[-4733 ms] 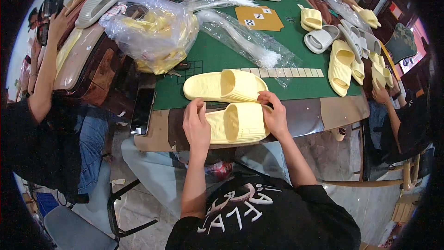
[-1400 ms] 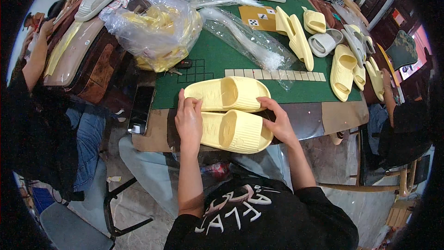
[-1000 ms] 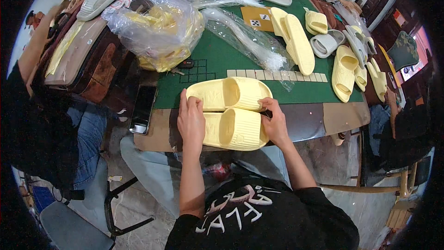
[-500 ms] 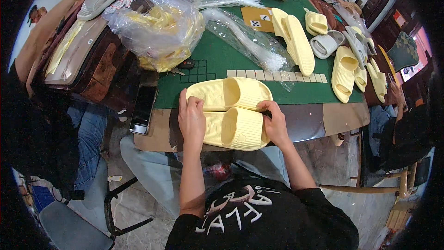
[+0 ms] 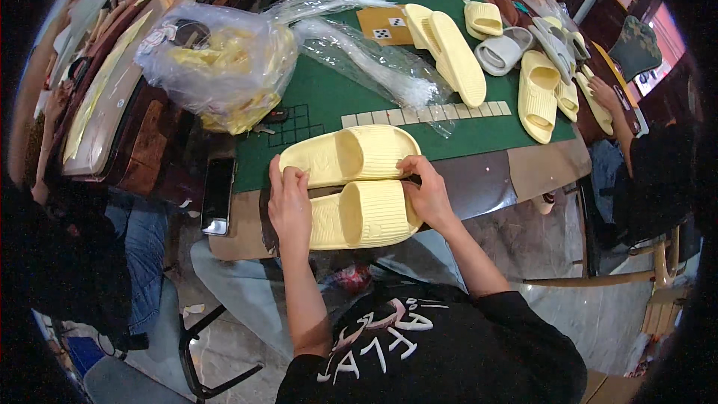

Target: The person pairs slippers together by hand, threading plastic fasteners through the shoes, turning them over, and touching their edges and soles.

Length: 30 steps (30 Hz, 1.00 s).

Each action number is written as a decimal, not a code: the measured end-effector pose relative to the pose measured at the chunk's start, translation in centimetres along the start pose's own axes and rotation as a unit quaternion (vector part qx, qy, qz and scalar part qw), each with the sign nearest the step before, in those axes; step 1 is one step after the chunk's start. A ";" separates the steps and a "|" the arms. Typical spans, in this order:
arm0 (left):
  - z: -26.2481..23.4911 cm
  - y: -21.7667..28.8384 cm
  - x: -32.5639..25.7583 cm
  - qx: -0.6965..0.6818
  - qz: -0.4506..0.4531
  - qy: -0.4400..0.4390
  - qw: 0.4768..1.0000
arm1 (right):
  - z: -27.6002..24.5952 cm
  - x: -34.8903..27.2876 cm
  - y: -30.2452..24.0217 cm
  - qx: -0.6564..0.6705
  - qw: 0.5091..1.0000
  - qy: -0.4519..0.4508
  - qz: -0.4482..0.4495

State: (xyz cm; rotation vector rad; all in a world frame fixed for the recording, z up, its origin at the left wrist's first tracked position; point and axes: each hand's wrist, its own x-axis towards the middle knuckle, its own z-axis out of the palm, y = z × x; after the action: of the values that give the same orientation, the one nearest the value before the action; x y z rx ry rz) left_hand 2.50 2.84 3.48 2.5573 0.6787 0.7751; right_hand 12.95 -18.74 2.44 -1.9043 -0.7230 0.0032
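Two pale yellow slide slippers lie side by side at the table's near edge, toes to the right. My left hand [image 5: 289,198] is closed on the heel end of the far slipper [image 5: 318,159], its fingertips curled over the rim. The near slipper [image 5: 381,215] lies just below it, its heel partly behind that hand. At the toes, my right hand [image 5: 428,193] has its fingers bent over the far slipper's tip, while its thumb side rests by the near slipper's toe. A narrow dark gap shows between the two slippers.
A clear bag with yellow contents [image 5: 224,67] and bundles of clear strands in plastic [image 5: 374,67] lie on the green mat [image 5: 314,82]. More yellow slippers [image 5: 452,60] and grey ones [image 5: 505,52] are at right. A phone [image 5: 218,194] sits at left; co-workers sit around.
The view has turned slightly. The far slipper's heel end has separated a little from the near one, with both hands still on the pair. A co-worker's grey slippers at left have left the view.
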 end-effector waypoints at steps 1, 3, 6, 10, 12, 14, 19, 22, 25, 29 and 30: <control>-0.1 0.1 0.1 -0.009 -0.007 -0.006 1.000 | -0.1 0.0 0.3 -0.011 1.000 0.000 -0.008; -0.2 0.5 0.0 -0.025 -0.017 -0.008 1.000 | -0.3 0.0 0.0 0.011 1.000 -0.003 0.012; -0.1 0.3 0.2 -0.006 -0.012 -0.004 1.000 | -0.2 0.0 -0.2 0.038 0.999 -0.002 0.031; -1.0 0.3 0.5 -0.038 -0.021 -0.023 0.999 | 0.2 0.1 0.0 0.016 1.000 0.010 0.001; -1.7 0.2 -0.4 -0.028 -0.035 -0.059 0.997 | 0.1 -0.3 -0.8 0.018 1.000 0.008 0.020; -2.5 0.0 -1.1 -0.028 -0.023 -0.094 0.995 | 0.2 -0.3 -0.5 0.017 1.000 0.018 -0.011; -3.8 -1.0 -2.8 -0.123 -0.075 -0.058 0.988 | 0.1 -0.4 -0.3 0.001 1.000 0.025 -0.017; -3.9 -2.5 -3.6 -0.125 -0.097 0.001 0.987 | 0.1 -0.3 -0.7 0.014 1.000 0.026 -0.008; -3.6 -3.4 -4.9 -0.162 -0.106 -0.036 0.980 | 0.2 -0.3 -0.3 0.026 0.999 0.017 0.007; -2.9 -0.8 -4.8 -0.206 -0.121 -0.016 0.971 | 0.0 -0.2 0.1 0.047 0.998 -0.005 0.035; -2.4 -0.7 -4.6 -0.217 -0.107 0.002 0.970 | -0.2 -0.2 -0.2 0.038 0.999 -0.012 0.034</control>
State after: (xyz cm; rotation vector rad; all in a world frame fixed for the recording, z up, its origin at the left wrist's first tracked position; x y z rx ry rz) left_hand -2.54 1.46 3.12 2.0527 0.6853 0.7588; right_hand 12.81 -18.94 2.64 -1.8582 -0.6651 0.0961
